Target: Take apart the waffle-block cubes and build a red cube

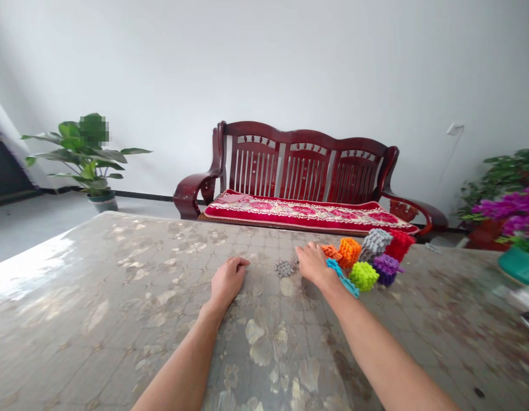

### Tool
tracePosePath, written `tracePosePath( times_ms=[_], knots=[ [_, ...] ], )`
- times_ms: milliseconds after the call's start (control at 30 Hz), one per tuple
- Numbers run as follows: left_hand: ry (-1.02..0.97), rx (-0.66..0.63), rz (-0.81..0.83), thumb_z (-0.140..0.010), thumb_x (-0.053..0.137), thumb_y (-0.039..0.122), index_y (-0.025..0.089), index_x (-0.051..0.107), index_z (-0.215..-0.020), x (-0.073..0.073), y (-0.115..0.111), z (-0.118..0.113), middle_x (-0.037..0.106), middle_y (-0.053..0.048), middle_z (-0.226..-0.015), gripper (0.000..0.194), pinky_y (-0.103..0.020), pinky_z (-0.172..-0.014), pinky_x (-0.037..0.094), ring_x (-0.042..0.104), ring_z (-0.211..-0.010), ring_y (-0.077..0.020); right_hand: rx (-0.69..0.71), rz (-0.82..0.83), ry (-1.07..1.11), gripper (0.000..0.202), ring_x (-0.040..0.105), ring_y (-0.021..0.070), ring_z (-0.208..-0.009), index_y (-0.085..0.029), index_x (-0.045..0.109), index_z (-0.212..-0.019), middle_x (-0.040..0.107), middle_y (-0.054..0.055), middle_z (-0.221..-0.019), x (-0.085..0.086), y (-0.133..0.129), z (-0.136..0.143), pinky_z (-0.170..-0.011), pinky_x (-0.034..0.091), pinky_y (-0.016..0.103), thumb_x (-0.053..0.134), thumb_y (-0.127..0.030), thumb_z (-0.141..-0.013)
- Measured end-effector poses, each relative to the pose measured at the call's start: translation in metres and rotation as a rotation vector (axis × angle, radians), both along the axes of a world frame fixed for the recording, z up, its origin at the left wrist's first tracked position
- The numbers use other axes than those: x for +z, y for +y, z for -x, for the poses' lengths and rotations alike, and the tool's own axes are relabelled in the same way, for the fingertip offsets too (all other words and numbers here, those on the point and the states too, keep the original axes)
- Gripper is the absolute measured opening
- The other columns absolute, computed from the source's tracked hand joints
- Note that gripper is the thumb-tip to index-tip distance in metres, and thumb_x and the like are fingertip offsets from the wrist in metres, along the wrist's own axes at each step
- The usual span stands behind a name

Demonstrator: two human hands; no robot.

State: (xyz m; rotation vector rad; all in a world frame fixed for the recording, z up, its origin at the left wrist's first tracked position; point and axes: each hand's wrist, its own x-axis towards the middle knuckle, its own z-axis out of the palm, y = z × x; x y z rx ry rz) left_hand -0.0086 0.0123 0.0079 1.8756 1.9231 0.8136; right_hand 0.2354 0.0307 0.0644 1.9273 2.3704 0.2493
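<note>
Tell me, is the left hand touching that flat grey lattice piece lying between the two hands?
Apart. The head view shows patterned tabletop between the left hand and the grey piece.

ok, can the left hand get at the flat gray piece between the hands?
Probably yes: nothing visible stands between the left hand and the gray piece on the tablecloth. The right hand is on the piece's other side, not covering it.

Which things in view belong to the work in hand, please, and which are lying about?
Likely in use: gray lattice piece between left hand and right hand; colorful clusters beside the latter.
Surroundings: bench, red seat cover, potted plant, purple flowers.
</note>
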Motion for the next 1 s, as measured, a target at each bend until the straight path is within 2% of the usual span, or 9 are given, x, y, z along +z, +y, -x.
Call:
tracePosePath(
  times_ms=[167,333,433,533,600,667,833,1000],
  knots=[
    [0.005,-0.007,0.001,-0.085,0.045,0.02,0.026,0.071,-0.097,0.0,0.0,0.0,0.072,-0.001,-0.108,0.029,-0.025,-0.084,0.047,0.065,-0.1,-0.0178,0.009,-0.008,-0.003,0.034,0.05,0.0313,-0.116,-0.013,0.065,-0.113,0.064,0.019,-0.118,0.002,0.0,-0.001,-0.091,0.034,0.04,0.053,-0.011,-0.081],
    [0.007,0.0,0.001,-0.086,0.046,0.021,0.026,0.071,-0.097,0.0,0.0,0.0,0.072,-0.001,-0.108,0.028,-0.025,-0.083,0.047,0.065,-0.099,-0.0175,0.058,0.027,0.033,0.027,0.054,0.0282,-0.111,-0.017,0.07,-0.103,0.07,0.015,-0.107,-0.003,-0.001,0.003,-0.091,0.034,0.038,0.051,-0.011,-0.084],
    [0.008,-0.003,-0.002,-0.086,0.045,0.02,0.026,0.071,-0.098,0.0,0.0,0.0,0.072,-0.001,-0.109,0.029,-0.025,-0.083,0.047,0.064,-0.1,-0.0179,0.073,0.02,0.076,0.032,0.056,0.0252,-0.109,-0.02,0.067,-0.112,0.07,0.012,-0.111,-0.006,-0.006,0.01,-0.09,0.035,0.036,0.046,-0.014,-0.089],
    [0.007,-0.001,-0.004,-0.086,0.046,0.02,0.026,0.071,-0.098,0.0,0.0,0.0,0.072,-0.001,-0.109,0.029,-0.025,-0.084,0.047,0.064,-0.1,-0.0176,0.077,-0.018,0.122,0.03,0.055,0.0236,-0.112,-0.022,0.063,-0.119,0.067,0.01,-0.116,-0.007,-0.015,0.019,-0.092,0.036,0.035,0.046,-0.027,-0.095],
    [0.005,0.002,-0.005,-0.086,0.046,0.02,0.026,0.071,-0.098,0.0,0.0,0.0,0.073,0.0,-0.108,0.029,-0.024,-0.084,0.047,0.065,-0.1,-0.0175,0.093,-0.044,0.161,0.031,0.053,0.0239,-0.113,-0.022,0.064,-0.116,0.066,0.009,-0.117,-0.009,-0.023,0.026,-0.093,0.037,0.034,0.051,-0.038,-0.094],
    [-0.001,0.003,-0.005,-0.086,0.046,0.02,0.026,0.071,-0.098,0.001,0.0,0.0,0.073,0.0,-0.108,0.029,-0.024,-0.085,0.047,0.065,-0.1,-0.0175,0.096,-0.047,0.185,0.032,0.053,0.0246,-0.112,-0.022,0.065,-0.112,0.066,0.01,-0.115,-0.013,-0.029,0.034,-0.092,0.039,0.033,0.057,-0.042,-0.09],
    [-0.013,0.003,0.001,-0.085,0.046,0.02,0.026,0.072,-0.098,0.002,-0.001,-0.001,0.073,0.0,-0.108,0.029,-0.026,-0.084,0.047,0.065,-0.099,-0.0187,0.069,-0.057,0.186,0.024,0.057,0.0259,-0.108,-0.016,0.068,-0.105,0.067,0.014,-0.11,-0.023,-0.034,0.049,-0.091,0.042,0.034,0.055,-0.03,-0.091],
    [-0.005,0.002,-0.004,-0.085,0.047,0.019,0.026,0.072,-0.098,0.002,0.0,-0.001,0.073,0.0,-0.109,0.03,-0.025,-0.084,0.048,0.065,-0.1,-0.0182,0.034,-0.094,0.304,0.039,0.063,0.0201,-0.104,-0.017,0.061,-0.123,0.071,0.011,-0.113,-0.024,-0.03,0.051,-0.088,0.045,0.028,0.034,-0.012,-0.096]
  ],
)
